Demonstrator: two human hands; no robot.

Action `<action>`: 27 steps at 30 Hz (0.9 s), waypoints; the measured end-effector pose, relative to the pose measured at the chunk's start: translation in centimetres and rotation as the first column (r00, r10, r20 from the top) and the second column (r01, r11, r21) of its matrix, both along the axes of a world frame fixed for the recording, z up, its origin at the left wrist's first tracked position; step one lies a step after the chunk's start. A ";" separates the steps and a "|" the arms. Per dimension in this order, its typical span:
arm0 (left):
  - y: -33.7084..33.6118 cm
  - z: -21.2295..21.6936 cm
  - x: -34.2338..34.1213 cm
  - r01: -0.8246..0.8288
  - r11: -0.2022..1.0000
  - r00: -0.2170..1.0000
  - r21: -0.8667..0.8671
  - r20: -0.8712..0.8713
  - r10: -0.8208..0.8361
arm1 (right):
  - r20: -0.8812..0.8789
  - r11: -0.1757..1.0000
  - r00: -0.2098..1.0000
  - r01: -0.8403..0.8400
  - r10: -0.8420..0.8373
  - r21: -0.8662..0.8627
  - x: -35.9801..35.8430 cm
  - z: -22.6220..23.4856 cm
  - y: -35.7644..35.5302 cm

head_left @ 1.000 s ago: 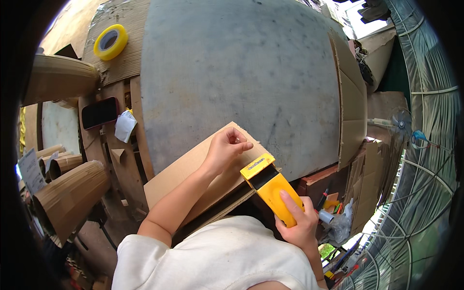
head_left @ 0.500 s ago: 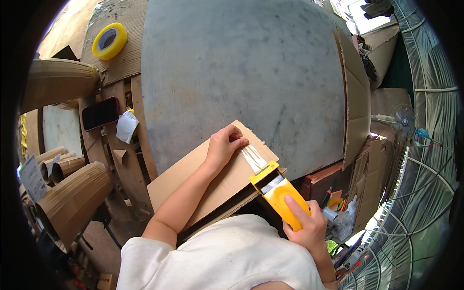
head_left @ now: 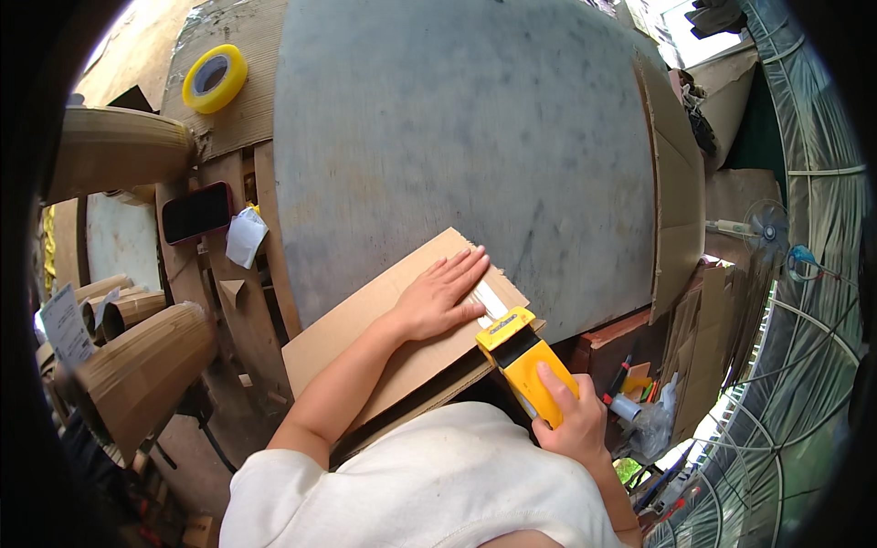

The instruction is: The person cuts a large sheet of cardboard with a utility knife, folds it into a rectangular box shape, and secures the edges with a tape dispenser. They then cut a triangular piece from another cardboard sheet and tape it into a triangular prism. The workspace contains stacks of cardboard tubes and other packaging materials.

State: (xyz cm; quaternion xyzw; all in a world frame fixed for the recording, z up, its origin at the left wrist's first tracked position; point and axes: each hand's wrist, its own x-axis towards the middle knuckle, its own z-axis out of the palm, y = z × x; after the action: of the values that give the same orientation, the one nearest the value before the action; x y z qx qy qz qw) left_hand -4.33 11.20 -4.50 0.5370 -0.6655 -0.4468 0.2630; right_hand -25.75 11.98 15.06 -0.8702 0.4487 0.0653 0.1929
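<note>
The left hand (head_left: 438, 301) presses flat on the folded cardboard piece (head_left: 384, 338) at the worktop's (head_left: 457, 137) near edge, while the right hand (head_left: 571, 420) — grip closed around a yellow tape dispenser (head_left: 525, 361) — lays a strip of clear tape (head_left: 489, 300) (a short length laid, most of the seam apparently left).

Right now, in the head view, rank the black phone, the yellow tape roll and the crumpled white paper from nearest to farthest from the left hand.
From the left hand:
1. Crumpled white paper, left of it.
2. Black phone, just beyond the paper.
3. Yellow tape roll, far upper left.
</note>
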 end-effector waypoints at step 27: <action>3.1 7.5 -3.3 -0.157 0.984 0.884 0.087 0.457 0.101 | 0.132 0.997 0.991 -0.025 0.034 -0.073 0.2 1.4 -2.0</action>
State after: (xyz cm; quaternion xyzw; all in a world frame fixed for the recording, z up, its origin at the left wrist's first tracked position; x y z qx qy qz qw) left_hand -7.59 14.30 2.98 0.6839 -0.6427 -0.3311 0.0976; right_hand -25.56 9.94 16.48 -0.8854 0.4240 -0.0060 0.1902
